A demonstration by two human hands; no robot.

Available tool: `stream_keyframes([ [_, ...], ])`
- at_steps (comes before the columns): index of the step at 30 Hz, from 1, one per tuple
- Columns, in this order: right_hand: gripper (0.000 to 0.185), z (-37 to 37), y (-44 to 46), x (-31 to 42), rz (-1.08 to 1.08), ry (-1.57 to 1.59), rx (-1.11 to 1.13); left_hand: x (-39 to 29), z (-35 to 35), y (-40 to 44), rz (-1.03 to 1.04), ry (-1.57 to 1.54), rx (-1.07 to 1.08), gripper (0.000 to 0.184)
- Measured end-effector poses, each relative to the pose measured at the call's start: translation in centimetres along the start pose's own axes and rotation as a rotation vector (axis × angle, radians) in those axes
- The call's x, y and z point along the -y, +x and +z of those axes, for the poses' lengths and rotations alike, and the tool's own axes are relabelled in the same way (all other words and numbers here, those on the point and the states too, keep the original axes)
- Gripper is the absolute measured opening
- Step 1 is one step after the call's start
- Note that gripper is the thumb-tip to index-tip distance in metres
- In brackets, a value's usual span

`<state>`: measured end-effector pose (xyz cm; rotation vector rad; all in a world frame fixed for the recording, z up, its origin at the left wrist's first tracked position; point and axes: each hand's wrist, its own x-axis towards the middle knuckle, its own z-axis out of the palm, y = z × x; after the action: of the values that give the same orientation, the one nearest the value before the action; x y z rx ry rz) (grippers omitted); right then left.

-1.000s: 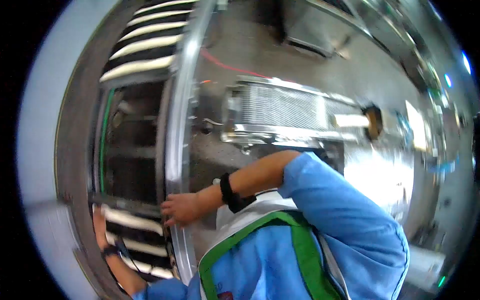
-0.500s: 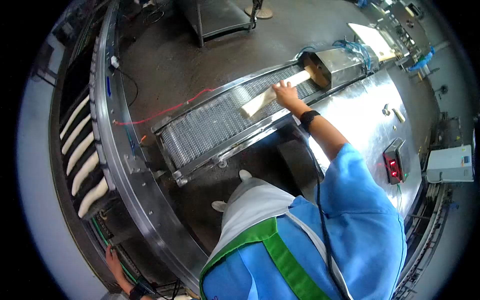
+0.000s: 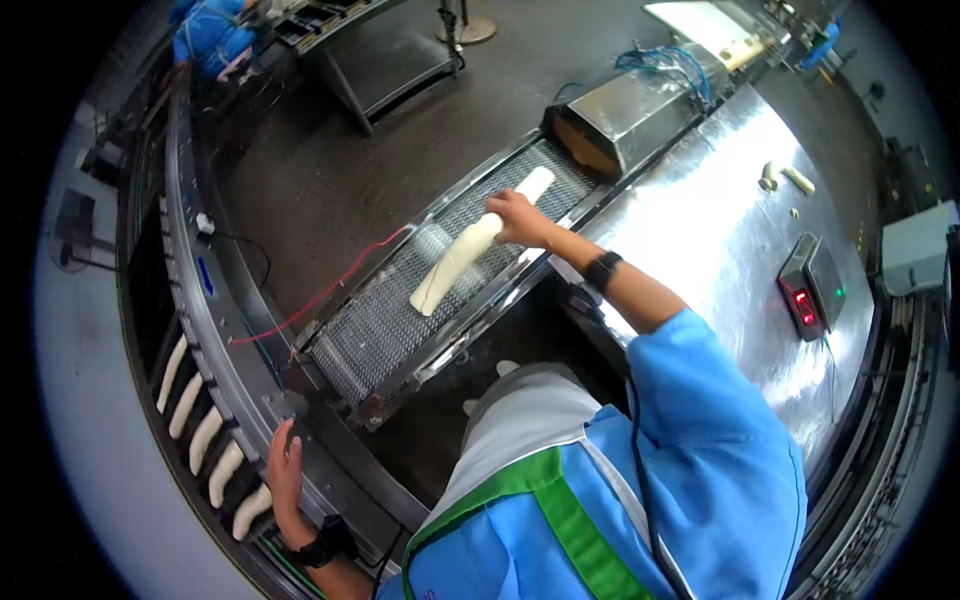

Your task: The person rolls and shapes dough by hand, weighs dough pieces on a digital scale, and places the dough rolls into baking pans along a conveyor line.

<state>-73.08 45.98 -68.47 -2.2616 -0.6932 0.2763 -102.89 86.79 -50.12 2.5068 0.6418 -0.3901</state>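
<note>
My right hand (image 3: 517, 218) is wrapped around the upper part of a long pale dough roll (image 3: 452, 270). The roll lies slantwise over a metal mesh conveyor belt (image 3: 368, 335), its near end bent toward the lower left. With fingers stretched and nothing in it, my left hand (image 3: 285, 466) is over the steel rail of the left conveyor. Several pale dough strips (image 3: 206, 438) lie side by side in that conveyor's dark trays, just left of my left hand.
A metal hood (image 3: 635, 115) covers the belt's far end. On the steel table (image 3: 690, 235) to the right are a scale (image 3: 808, 290) with red digits and small dough pieces (image 3: 797, 180). A red cord (image 3: 330, 292) runs by the belt. A person in blue (image 3: 212, 40) is at the far left.
My right hand has drawn the dough roll down the belt, away from the hood. My left hand has come up to the left conveyor's rail. The view has shifted.
</note>
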Motion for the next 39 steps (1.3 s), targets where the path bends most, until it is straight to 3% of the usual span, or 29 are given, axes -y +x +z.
stream_keyframes([
  [3, 0.039, -6.2, -5.3, 3.0, 0.0, 0.284, -0.196, -4.0, -0.3, 1.9, 0.07, -0.029, 0.085, 0.035],
  [7, 0.055, -12.6, -13.8, 4.5, 0.294, 0.805, -0.415, -8.0, 1.0, 8.2, 0.214, 0.041, 0.281, 0.035],
  [10, 0.046, -15.4, -21.0, 5.4, 0.486, 1.022, -0.742, -11.1, 3.8, 12.4, 0.406, 0.073, 0.41, 0.033],
  [13, 0.036, -18.3, -28.3, 3.8, 0.569, 0.878, -0.983, -17.9, 6.3, 13.8, 0.483, 0.068, 0.469, 0.032],
  [16, 0.028, -21.2, -35.8, 2.5, 0.583, 0.665, -1.241, -21.3, 7.8, 14.0, 0.719, 0.091, 0.523, 0.035],
  [22, 0.026, -33.6, -48.2, -4.7, 0.871, -0.144, -1.723, -27.8, 13.5, 15.5, 0.776, 0.136, 0.544, 0.033],
  [24, 0.027, -35.3, -50.6, -6.6, 0.937, -0.661, -1.68, -28.6, 15.5, 15.1, 0.709, 0.142, 0.584, 0.034],
  [26, 0.032, -36.2, -51.8, -9.1, 0.991, -0.829, -1.588, -31.1, 17.0, 13.9, 0.672, 0.184, 0.602, 0.034],
  [28, 0.039, -35.7, -52.6, -13.4, 0.935, -1.245, -1.39, -32.4, 18.9, 13.8, 0.595, 0.25, 0.608, 0.034],
  [30, 0.049, -33.3, -52.8, -17.9, 1.187, -1.165, -1.171, -33.6, 20.0, 13.6, 0.559, 0.253, 0.629, 0.034],
  [31, 0.05, -31.5, -53.4, -21.6, 1.215, -1.283, -1.054, -34.2, 20.4, 13.3, 0.551, 0.264, 0.604, 0.034],
  [32, 0.05, -31.9, -52.2, -21.2, 1.476, -0.736, -0.813, -34.8, 20.7, 13.1, 0.543, 0.281, 0.579, 0.033],
  [34, 0.048, -29.1, -51.5, -22.6, 1.282, -0.923, -1.024, -35.3, 21.4, 13.6, 0.53, 0.317, 0.575, 0.033],
  [39, 0.052, -29.0, -53.1, -23.2, 1.209, -0.867, -0.963, -36.0, 23.2, 14.5, 0.527, 0.342, 0.603, 0.032],
])
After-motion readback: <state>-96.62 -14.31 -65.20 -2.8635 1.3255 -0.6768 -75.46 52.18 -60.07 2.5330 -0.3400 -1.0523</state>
